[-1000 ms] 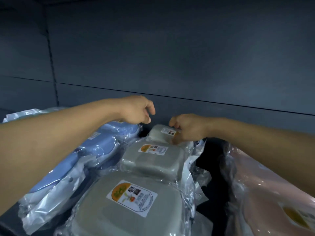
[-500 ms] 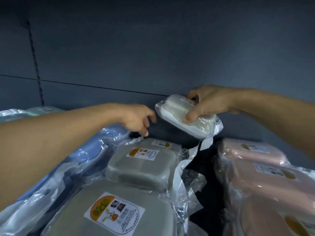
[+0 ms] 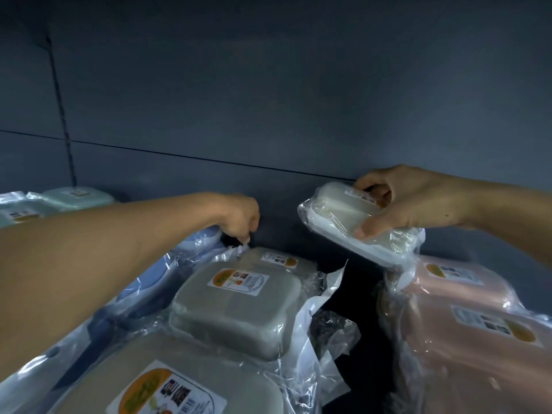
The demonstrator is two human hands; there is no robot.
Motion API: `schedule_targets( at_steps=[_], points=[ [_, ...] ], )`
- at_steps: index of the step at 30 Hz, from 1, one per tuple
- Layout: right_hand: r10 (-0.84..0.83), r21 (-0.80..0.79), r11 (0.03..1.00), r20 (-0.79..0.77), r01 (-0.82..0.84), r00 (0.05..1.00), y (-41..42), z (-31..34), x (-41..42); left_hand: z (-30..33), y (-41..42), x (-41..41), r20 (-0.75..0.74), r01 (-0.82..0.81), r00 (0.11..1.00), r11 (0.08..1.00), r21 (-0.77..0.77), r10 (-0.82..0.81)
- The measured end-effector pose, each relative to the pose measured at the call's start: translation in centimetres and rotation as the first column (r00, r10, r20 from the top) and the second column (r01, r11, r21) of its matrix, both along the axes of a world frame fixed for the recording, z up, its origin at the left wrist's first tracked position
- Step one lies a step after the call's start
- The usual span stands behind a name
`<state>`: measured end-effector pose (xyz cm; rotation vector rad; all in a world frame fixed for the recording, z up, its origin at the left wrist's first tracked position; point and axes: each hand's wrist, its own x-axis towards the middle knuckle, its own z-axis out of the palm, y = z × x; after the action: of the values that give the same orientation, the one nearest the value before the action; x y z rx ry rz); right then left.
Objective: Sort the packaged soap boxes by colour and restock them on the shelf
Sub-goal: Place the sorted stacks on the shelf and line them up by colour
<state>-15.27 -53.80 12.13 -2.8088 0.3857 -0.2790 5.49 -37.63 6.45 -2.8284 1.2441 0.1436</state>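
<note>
My right hand [image 3: 409, 201] holds a white soap box [image 3: 343, 218] in clear wrap, lifted and tilted above the gap between two rows. My left hand [image 3: 242, 215] reaches to the back of the grey row, its fingers pinched on the wrap corner of the rearmost grey soap box [image 3: 276, 259]. In front of that lie a second grey soap box [image 3: 236, 306] and a near one [image 3: 167, 386]. Blue soap boxes [image 3: 149, 291] run along the left, partly under my left forearm. Pink soap boxes [image 3: 460, 297] fill the right.
Pale green soap boxes [image 3: 59, 198] sit at the far left. The dark shelf back wall [image 3: 268, 100] stands close behind the rows. A dark strip of shelf floor [image 3: 358, 288] shows between the grey and pink rows.
My right hand lifted the white box off the back of the grey row and carried it up and to the right. My left hand dropped onto the rear grey box's wrap.
</note>
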Motion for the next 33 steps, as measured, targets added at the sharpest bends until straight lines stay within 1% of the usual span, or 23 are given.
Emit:
schedule_targets(
  at_steps=[2,6,8,9,13,15,18,19,21,22,24,28,31,33],
  points=[
    [0.015,-0.003,1.0,-0.004,-0.015,1.0,-0.1,-0.1,0.3,-0.1,0.0,-0.1,0.059,0.014,0.998,1.0,0.027,-0.016],
    [0.027,0.005,1.0,-0.006,-0.027,1.0,-0.1,-0.1,0.6,-1.2,-0.5,-0.4,0.15,0.047,0.986,0.983,0.18,-0.075],
    [0.031,0.009,0.999,-0.005,-0.031,0.999,-0.1,-0.1,0.7,-2.0,-0.8,-0.3,0.175,0.047,0.981,0.973,0.224,-0.088],
    [0.037,0.014,0.999,-0.002,-0.037,0.999,-0.2,-0.1,0.7,-2.4,-0.9,-0.1,0.173,0.039,0.982,0.974,0.223,-0.079],
    [0.037,0.024,0.999,0.02,-0.037,0.999,-0.2,-0.3,0.4,-2.5,-0.8,-0.5,0.179,0.004,0.983,0.991,0.137,-0.029],
    [0.021,0.02,1.0,0.024,-0.021,1.0,-0.4,-0.2,0.2,-1.4,-0.7,-0.7,0.156,-0.024,0.988,0.998,0.063,0.014],
    [0.0,0.02,1.0,0.034,0.0,0.999,-0.3,-0.1,-0.2,0.8,-0.5,-0.8,0.064,-0.083,0.994,0.988,-0.128,0.092],
    [-0.002,0.026,1.0,0.044,0.001,0.999,-0.3,0.0,-0.3,1.4,-0.5,-0.8,0.01,-0.097,0.995,0.972,-0.215,0.101],
    [-0.008,0.024,1.0,0.065,0.006,0.998,-0.3,0.3,-0.5,2.6,-0.2,-1.2,-0.111,-0.146,0.988,0.895,-0.422,0.109],
    [-0.015,0.017,1.0,0.072,0.013,0.997,-0.2,0.4,-0.7,3.2,0.0,-1.5,-0.123,-0.156,0.986,0.849,-0.505,0.109],
    [-0.031,0.008,0.999,0.085,0.031,0.996,0.0,0.9,-0.9,4.4,0.5,-1.9,-0.097,-0.154,0.988,0.793,-0.59,0.12],
    [-0.054,-0.027,0.998,0.109,0.057,0.993,0.6,1.6,-1.1,7.2,2.0,-2.6,0.008,-0.138,0.981,0.718,-0.682,0.196],
    [-0.043,-0.015,0.999,0.09,0.044,0.995,1.3,1.4,-0.3,9.0,3.9,-2.5,0.088,-0.118,0.955,0.636,-0.763,0.283],
    [-0.028,-0.034,0.999,0.061,0.03,0.998,1.9,0.9,0.9,9.9,5.2,-2.3,0.131,-0.096,0.935,0.592,-0.8,0.329]
  ],
)
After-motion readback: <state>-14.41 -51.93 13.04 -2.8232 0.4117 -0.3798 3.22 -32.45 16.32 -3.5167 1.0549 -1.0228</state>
